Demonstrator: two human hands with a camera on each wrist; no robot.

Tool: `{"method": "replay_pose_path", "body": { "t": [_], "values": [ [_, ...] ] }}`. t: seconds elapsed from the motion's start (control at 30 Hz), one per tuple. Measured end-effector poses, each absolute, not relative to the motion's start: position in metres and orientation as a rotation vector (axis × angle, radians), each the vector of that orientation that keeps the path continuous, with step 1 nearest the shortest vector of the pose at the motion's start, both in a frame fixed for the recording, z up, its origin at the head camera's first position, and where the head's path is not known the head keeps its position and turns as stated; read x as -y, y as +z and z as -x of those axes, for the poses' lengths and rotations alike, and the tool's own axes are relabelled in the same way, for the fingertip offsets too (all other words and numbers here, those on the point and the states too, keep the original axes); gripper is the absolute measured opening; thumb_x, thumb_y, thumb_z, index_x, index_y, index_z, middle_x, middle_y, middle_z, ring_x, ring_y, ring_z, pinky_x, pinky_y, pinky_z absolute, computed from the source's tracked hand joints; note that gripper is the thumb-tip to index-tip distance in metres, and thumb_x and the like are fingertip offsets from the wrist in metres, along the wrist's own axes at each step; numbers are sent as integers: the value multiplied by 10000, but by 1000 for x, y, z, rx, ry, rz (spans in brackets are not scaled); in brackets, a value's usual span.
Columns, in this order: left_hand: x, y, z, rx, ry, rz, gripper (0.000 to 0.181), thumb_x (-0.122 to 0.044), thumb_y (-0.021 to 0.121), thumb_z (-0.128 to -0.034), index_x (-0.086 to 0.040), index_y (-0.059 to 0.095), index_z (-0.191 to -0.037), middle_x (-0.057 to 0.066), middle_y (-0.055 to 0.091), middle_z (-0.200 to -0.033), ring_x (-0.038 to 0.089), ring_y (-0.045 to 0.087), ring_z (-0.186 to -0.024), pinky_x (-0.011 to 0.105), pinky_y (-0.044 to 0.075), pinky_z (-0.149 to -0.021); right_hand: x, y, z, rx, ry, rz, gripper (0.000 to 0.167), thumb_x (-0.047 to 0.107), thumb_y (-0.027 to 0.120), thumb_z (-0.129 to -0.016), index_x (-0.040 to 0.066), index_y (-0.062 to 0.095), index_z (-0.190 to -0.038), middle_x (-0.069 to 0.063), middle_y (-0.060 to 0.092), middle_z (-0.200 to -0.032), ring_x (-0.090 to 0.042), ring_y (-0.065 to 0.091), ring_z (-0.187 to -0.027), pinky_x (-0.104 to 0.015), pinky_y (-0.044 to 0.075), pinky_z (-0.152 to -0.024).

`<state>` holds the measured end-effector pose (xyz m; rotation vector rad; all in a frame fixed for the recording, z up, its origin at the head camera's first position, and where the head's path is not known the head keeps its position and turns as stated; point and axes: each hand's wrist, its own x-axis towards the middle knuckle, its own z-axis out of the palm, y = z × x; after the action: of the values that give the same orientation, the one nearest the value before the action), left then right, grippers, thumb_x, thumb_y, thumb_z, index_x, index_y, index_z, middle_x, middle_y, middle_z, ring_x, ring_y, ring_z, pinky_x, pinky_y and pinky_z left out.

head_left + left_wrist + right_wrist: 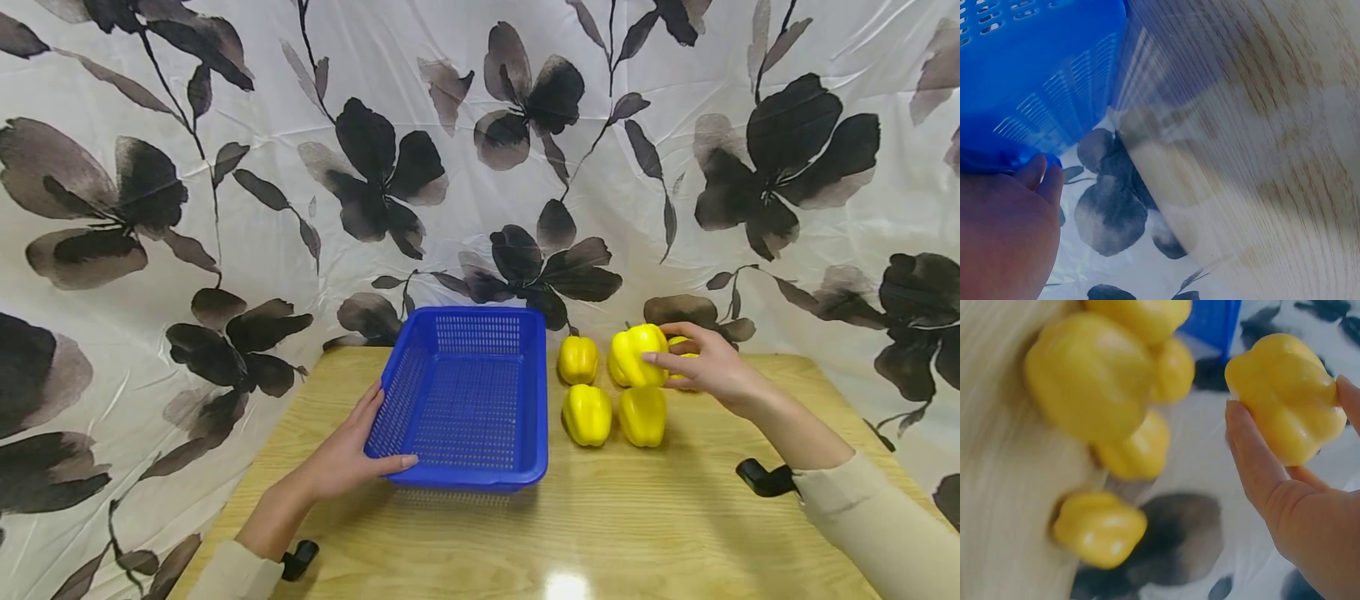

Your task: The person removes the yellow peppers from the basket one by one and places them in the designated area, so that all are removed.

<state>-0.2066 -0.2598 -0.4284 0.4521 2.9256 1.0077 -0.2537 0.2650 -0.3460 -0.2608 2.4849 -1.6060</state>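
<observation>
My right hand (716,371) holds a yellow bell pepper (636,356) between thumb and fingers, raised above the table. The same held bell pepper (1288,400) shows from close by in the right wrist view, with the fingers around its sides. Several more yellow bell peppers (587,415) sit on the table beneath and around that hand; one (684,364) is partly hidden behind the fingers. At the near left corner of a blue perforated plastic basket (531,467), my left hand (337,457) grips the rim. Its thumb lies near the front edge, its fingers along the left wall. The basket holds nothing.
A light wood-grain table (637,525) carries the basket at centre left and the peppers just right of it. Close behind the table hangs a white cloth (420,267) with dark flower prints. Both wrists carry a black camera mount (765,477).
</observation>
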Motion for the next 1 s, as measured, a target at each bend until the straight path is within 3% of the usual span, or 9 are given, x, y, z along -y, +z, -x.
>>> {"method": "replay_pose_path", "body": {
  "t": [0.27, 0.47, 0.7, 0.9, 1.0],
  "values": [
    [258, -429, 208, -2916, 1017, -469, 1265, -634, 802, -786, -94, 58, -1655, 102, 20, -1719, 441, 201, -1519, 691, 300, -1123, -316, -363, 245, -2564, -1498, 179, 817, 261, 641, -1032, -157, 160, -1544, -439, 396, -1386, -316, 645, -1090, -368, 607, -835],
    [256, -431, 209, -2910, 1014, -461, 1266, -639, 799, -783, -98, 58, -1655, 102, 12, -1720, 448, 195, -1521, 701, 294, -1121, -340, -384, 238, -2582, -1421, 132, 837, 295, 657, -1022, -171, 185, -1531, -454, 399, -1399, -351, 636, -1112, -422, 603, -854],
    [258, -429, 208, -2940, 979, -463, 1258, -636, 793, -792, -63, 72, -1649, 109, 14, -1720, 461, 202, -1516, 696, 304, -1118, -351, -407, 231, -2622, -1319, 49, 872, 345, 687, -997, -177, 217, -1515, -463, 466, -1332, -302, 668, -1004, -462, 603, -844],
    [259, -430, 208, -2946, 987, -458, 1261, -637, 791, -792, -74, 61, -1651, 117, 6, -1720, 475, 189, -1517, 712, 306, -1106, -352, -419, 232, -2764, -1140, 36, 878, 416, 684, -986, -175, 271, -1486, -465, 501, -1273, -404, 638, -1026, -415, 600, -764],
    [259, -431, 207, -2956, 987, -464, 1256, -634, 792, -792, -70, 71, -1651, 116, 8, -1720, 471, 180, -1521, 709, 296, -1115, -348, -426, 233, -2864, -995, 40, 882, 465, 668, -982, -185, 299, -1450, -443, 556, -1194, -401, 655, -955, -387, 569, -715]
  ]
}}
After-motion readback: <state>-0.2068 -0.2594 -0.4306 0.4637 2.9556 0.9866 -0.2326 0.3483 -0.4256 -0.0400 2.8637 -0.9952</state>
